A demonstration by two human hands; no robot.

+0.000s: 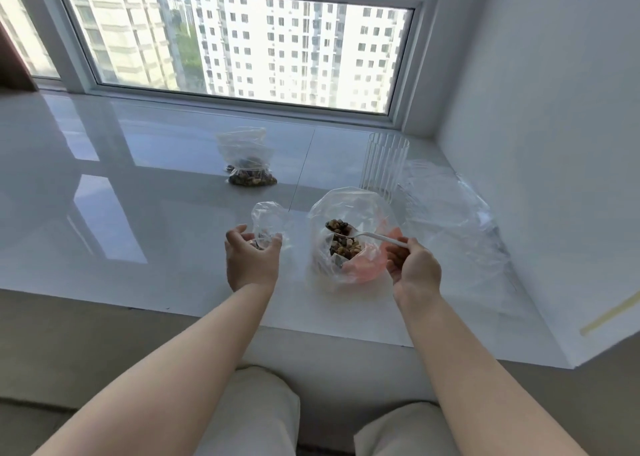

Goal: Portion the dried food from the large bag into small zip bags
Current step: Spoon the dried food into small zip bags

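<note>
1. The left hand [251, 263] holds a small zip bag [268, 221] upright, its fingers [235, 235] and thumb curled round the lower part, the open mouth standing above the fingertips. A few dark pieces of dried food show at the bottom of this bag, between thumb and fingers.
2. The right hand [414, 268] grips the handle of a white plastic spoon [367, 235], fingers clamped round its end. The bowl of the spoon points away from the right fingers toward the left hand and carries a heap of dried food [337, 227].
3. The loaded spoon is over the open mouth of the large bag [346, 244], which sits on the white glossy tabletop [138, 213] just left of the right fingers and right of the left fingers. More brown and dark dried food lies inside it, below the spoon; something pink shows through its clear lower wall.
4. Beyond the left fingers, well apart, two filled small bags [251, 166] sit together on the tabletop.
5. Beyond the right fingers stands a clear ribbed glass [386, 163]; to its right lies a heap of empty clear bags [450, 209].
6. A window [239, 40] runs along the far edge, showing tall buildings.
</note>
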